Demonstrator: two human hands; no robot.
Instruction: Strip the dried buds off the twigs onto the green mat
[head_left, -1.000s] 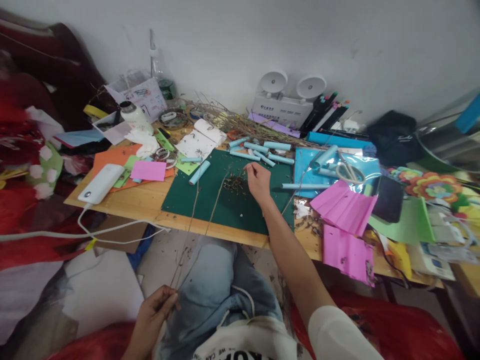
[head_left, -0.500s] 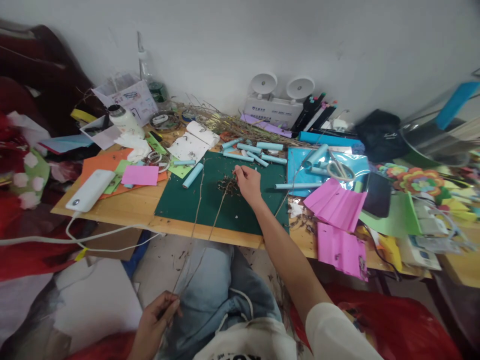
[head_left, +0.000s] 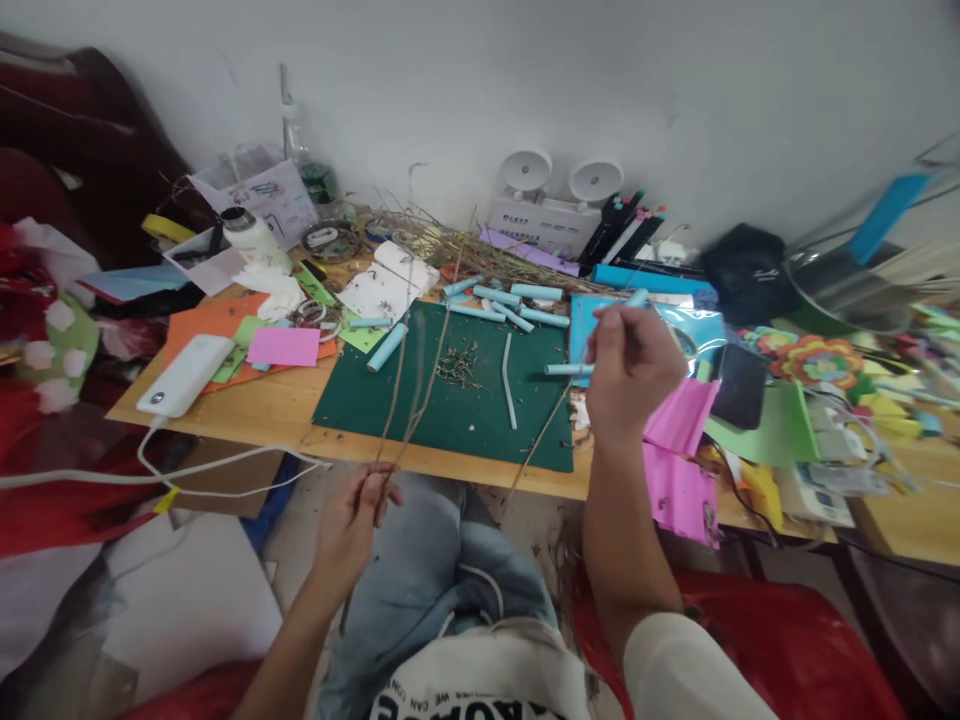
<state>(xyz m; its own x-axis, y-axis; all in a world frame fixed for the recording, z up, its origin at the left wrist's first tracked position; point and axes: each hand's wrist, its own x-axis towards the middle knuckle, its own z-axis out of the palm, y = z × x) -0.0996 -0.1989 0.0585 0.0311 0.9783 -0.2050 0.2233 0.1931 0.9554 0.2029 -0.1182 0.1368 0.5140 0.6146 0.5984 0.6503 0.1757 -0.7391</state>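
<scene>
My left hand (head_left: 358,512), low in front of the table edge, is closed round the lower ends of thin brown twigs (head_left: 430,388) that rise over a dark green cutting mat (head_left: 352,400). On the right, my right hand (head_left: 634,372) is raised with its fingers pinched on another slender twig (head_left: 551,415), which slants down past the mat's right edge. A small heap of dry brown bits (head_left: 459,366) lies mid-mat. Beside it rests a narrow, slightly bent pale strip (head_left: 508,382). Several light blue paper tubes (head_left: 496,296) are scattered along the mat's far edge.
Behind the mat stretches a bundle of dry twigs (head_left: 480,250), near a white two-lamp unit (head_left: 547,222). A white power bank (head_left: 186,375) with a cable sits left. Pink crepe paper (head_left: 679,490), a dark phone (head_left: 739,385) and paper flowers (head_left: 817,362) lie right.
My right hand has left the heap of bits and moved right onto a twig. My left hand has risen towards the table edge with its twigs. The pale strip now shows.
</scene>
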